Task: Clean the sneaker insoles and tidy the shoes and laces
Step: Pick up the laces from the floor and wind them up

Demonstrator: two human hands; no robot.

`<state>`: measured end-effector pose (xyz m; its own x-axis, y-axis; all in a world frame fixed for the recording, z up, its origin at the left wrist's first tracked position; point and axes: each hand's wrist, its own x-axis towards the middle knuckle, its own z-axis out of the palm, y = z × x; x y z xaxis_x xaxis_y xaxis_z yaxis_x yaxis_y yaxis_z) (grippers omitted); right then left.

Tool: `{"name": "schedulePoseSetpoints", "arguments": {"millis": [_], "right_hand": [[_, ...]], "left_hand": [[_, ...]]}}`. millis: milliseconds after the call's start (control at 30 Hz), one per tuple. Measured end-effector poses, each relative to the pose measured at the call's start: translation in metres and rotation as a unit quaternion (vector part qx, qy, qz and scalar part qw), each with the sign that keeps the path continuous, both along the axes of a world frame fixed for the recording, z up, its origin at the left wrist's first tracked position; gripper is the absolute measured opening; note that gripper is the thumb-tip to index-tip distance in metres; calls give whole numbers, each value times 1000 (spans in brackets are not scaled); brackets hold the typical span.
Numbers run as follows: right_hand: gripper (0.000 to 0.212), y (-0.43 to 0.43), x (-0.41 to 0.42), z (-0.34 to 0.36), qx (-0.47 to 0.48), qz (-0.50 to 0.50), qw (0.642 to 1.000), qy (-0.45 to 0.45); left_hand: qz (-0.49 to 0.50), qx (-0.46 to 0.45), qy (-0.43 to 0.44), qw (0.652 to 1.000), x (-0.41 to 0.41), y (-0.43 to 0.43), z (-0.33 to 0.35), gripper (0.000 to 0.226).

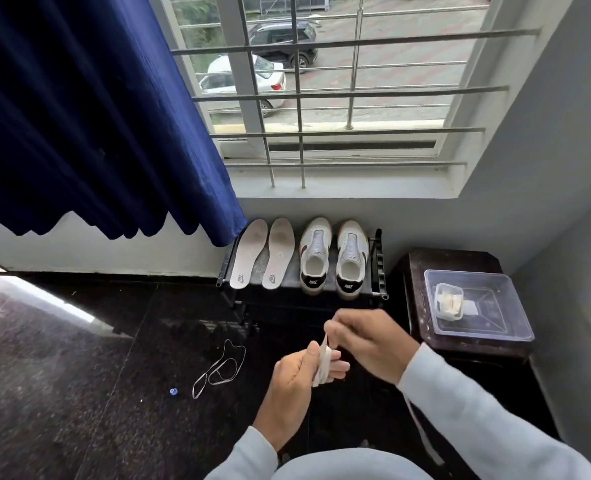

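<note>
Two white insoles (pixel 262 253) lie side by side on the left of a low black shoe rack (pixel 378 268). Beside them stand two white sneakers (pixel 333 259) with dark heel tabs and no laces. My left hand (pixel 301 379) holds a white lace (pixel 322 362) wound around its fingers. My right hand (pixel 366 341) pinches the lace's upper end just above the left hand. A loose tail of lace (pixel 422 433) hangs under my right sleeve. A second white lace (pixel 219 368) lies in loops on the dark floor to the left.
A clear plastic tub (pixel 484 327) with a small container inside sits on a dark stool at the right. A small blue object (pixel 173 391) lies on the floor near the loose lace. A blue curtain (pixel 96 116) hangs at the left of a barred window.
</note>
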<state>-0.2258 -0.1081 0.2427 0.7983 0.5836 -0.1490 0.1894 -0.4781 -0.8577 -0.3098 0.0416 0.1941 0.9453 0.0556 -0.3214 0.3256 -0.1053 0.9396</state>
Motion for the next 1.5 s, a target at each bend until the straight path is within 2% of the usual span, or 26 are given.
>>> {"name": "schedulePoseSetpoints", "arguments": {"millis": [133, 233, 333, 433, 600, 667, 767, 900, 1000, 1100, 1200, 1267, 1500], "right_hand": [[32, 0, 25, -22, -58, -57, 996, 21], [24, 2, 6, -50, -90, -10, 993, 76], [35, 3, -30, -58, -101, 35, 993, 46], [35, 4, -52, -46, -61, 69, 995, 40], [34, 7, -20, -5, 13, 26, 1000, -3], [35, 8, 2, 3, 26, -17, 999, -21], [30, 9, 25, -6, -10, -47, 999, 3], [29, 9, 11, -37, -79, -7, 997, 12], [35, 11, -24, -46, -85, 32, 996, -7], [35, 12, -49, -46, -43, 43, 998, -28], [34, 15, -49, -43, -54, 64, 994, -71], [37, 14, -43, -43, -51, 66, 987, -138], [36, 10, -28, -50, -9, -28, 963, -268]], "left_hand": [[-4, -73, -7, 997, -3, -5, 9, 63], [23, -106, -37, 993, 2, -2, 19, 59], [61, -93, -67, 991, 11, 4, 20, 58], [80, -52, -64, 993, 16, 11, 10, 58], [21, 25, -33, 999, 5, 11, -5, 73], [7, 2, -21, 1000, -1, 5, -3, 69], [-10, -39, -21, 999, -3, -3, 2, 68], [25, -88, -54, 994, 4, -2, 18, 72], [80, -88, -77, 990, 12, 4, 21, 66], [112, -69, -62, 989, 19, 10, 11, 63], [103, -41, -30, 993, 17, 9, 0, 62], [83, -30, -8, 996, 13, 8, -4, 63], [48, 1, 25, 999, 4, 3, -6, 58]]}}
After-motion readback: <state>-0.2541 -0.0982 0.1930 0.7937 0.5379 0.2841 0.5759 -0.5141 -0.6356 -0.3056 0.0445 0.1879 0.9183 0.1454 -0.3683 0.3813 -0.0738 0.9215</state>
